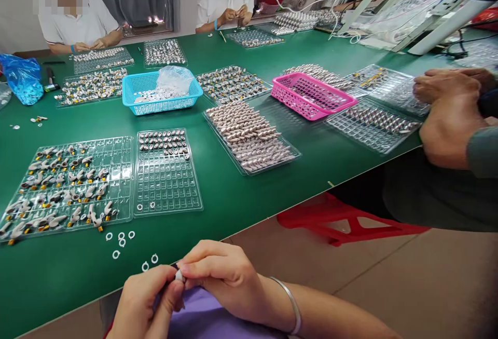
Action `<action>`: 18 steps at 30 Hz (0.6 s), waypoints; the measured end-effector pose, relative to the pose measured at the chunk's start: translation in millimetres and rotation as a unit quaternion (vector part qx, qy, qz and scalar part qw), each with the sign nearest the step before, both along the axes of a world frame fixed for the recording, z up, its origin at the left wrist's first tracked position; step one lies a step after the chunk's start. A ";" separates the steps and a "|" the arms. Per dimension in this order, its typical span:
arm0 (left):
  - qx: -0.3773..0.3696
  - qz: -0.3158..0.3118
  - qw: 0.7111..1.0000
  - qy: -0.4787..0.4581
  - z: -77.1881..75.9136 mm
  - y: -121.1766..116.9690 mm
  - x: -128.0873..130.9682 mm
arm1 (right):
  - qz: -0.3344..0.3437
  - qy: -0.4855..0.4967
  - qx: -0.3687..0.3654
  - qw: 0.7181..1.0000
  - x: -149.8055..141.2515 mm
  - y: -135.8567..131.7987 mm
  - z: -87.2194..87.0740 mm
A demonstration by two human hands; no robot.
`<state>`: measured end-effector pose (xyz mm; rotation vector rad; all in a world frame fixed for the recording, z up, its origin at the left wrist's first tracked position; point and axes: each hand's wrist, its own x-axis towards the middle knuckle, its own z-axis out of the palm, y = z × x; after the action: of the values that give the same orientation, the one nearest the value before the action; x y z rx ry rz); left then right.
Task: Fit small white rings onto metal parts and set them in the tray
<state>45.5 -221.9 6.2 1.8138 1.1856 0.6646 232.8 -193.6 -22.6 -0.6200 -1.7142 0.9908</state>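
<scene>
My left hand (146, 300) and my right hand (221, 276) meet at the table's near edge, fingers pinched together on one small white and dark part (178, 274). A silver bangle (290, 302) circles my right wrist. Several small white rings (120, 239) lie loose on the green table (233, 199) just beyond my hands. Past them sits a clear tray of white parts (66, 188), and beside it a clear tray (167, 173) with a few rows of dark parts at its far end.
A tray of grey parts (251, 136), a blue basket (161, 92) with a plastic bag and a pink basket (311, 95) stand mid-table. A co-worker's hands (447, 110) work at right; two more people sit across. A red stool (342, 219) stands below the table edge.
</scene>
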 end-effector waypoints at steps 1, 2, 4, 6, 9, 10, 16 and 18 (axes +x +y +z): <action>-0.036 0.007 0.999 -0.015 0.4 -0.2 -0.6 | 0.009 -0.007 0.005 1.000 0.9 1.1 0.4; -0.074 0.013 0.997 -0.032 0.7 -0.2 -1.0 | 0.020 -0.012 0.006 1.000 1.7 2.2 0.8; -0.150 0.019 0.986 -0.065 1.5 0.7 -1.0 | 0.039 -0.010 -0.007 0.999 2.8 4.4 1.1; -0.218 0.023 0.970 -0.101 2.2 2.6 0.1 | 0.054 -0.002 -0.035 0.998 2.7 6.5 0.8; -0.301 0.042 0.941 -0.146 1.6 6.1 2.4 | 0.092 0.022 -0.089 0.992 1.0 10.6 -1.2; -0.328 0.048 0.930 -0.160 0.8 7.0 3.0 | 0.109 0.035 -0.110 0.987 0.1 12.2 -2.2; -0.435 0.079 0.863 -0.243 -5.1 7.0 5.0 | 0.162 0.080 -0.206 0.962 -5.7 16.8 -7.8; -0.452 0.091 0.849 -0.258 -3.9 6.2 6.1 | 0.167 0.095 -0.233 0.953 -7.6 14.8 -9.3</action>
<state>51.6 -215.8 2.3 0.6730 1.0338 0.5103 225.2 -178.8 -31.9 -0.5160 -1.4436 1.6692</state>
